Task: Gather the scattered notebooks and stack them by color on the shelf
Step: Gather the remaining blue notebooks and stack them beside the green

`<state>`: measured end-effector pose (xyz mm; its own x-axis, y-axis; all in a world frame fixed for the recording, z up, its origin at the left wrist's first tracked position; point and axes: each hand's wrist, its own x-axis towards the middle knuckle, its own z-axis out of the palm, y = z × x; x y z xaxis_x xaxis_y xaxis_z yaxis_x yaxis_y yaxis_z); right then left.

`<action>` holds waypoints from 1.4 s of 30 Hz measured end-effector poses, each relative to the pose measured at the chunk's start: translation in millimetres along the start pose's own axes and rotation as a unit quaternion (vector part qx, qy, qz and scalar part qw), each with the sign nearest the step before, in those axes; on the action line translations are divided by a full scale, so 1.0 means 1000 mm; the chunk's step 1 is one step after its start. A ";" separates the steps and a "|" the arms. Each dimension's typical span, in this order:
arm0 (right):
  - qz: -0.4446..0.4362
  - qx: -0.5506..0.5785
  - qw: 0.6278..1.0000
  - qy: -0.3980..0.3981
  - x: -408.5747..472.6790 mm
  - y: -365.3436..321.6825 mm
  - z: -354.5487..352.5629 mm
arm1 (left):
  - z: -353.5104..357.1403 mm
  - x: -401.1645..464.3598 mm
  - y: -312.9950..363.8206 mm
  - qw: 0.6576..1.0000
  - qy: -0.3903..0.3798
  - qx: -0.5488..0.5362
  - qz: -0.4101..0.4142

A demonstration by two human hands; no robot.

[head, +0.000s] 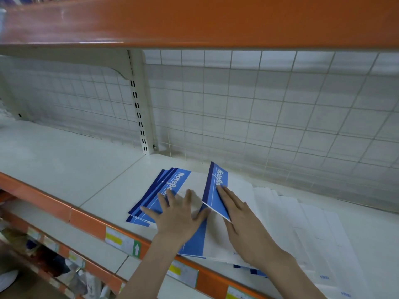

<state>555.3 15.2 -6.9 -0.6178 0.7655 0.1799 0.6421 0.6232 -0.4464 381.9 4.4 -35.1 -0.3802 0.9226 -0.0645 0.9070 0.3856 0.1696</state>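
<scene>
On the white shelf point(64, 169), the left hand point(179, 216) presses spread, straight fingers onto blue notebooks point(159, 190), while the right hand point(244, 225) props one blue notebook point(216, 190) on edge with flat fingers.

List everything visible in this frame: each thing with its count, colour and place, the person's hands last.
Fanned blue notebooks: several, exact count unclear, blue with white lettering, white shelf, under left hand.
Tilted blue notebook: one, raised on edge, at right hand's fingers.
White sheets or covers: several, overlapping, shelf right.
White shelf: one, orange front edge with price labels.
Orange upper shelf: one, overhead.
White wire grid: one, behind.
Left hand: fingers spread, pressing notebooks.
Right hand: fingers straight against tilted notebook.
</scene>
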 end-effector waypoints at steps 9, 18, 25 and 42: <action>0.021 -0.009 0.999 -0.024 0.026 -0.003 0.017 | -0.001 -0.017 0.042 0.992 -0.074 0.093 0.036; 0.039 -0.009 0.999 -0.011 0.027 0.008 0.023 | -0.017 -0.005 0.022 0.999 0.014 -0.009 0.046; 0.030 -0.056 0.998 -0.014 0.028 0.004 0.027 | -0.014 0.001 0.012 0.997 0.024 -0.068 -0.005; 0.010 -0.115 0.993 -0.033 0.025 -0.004 0.035 | -0.026 0.019 -0.009 0.858 0.061 -0.509 0.026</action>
<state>521.3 26.1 -31.0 -0.6279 0.7702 0.1115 0.7363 0.6344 -0.2355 362.1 18.2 -12.5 -0.4170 0.9067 0.0626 0.3182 0.0811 0.9446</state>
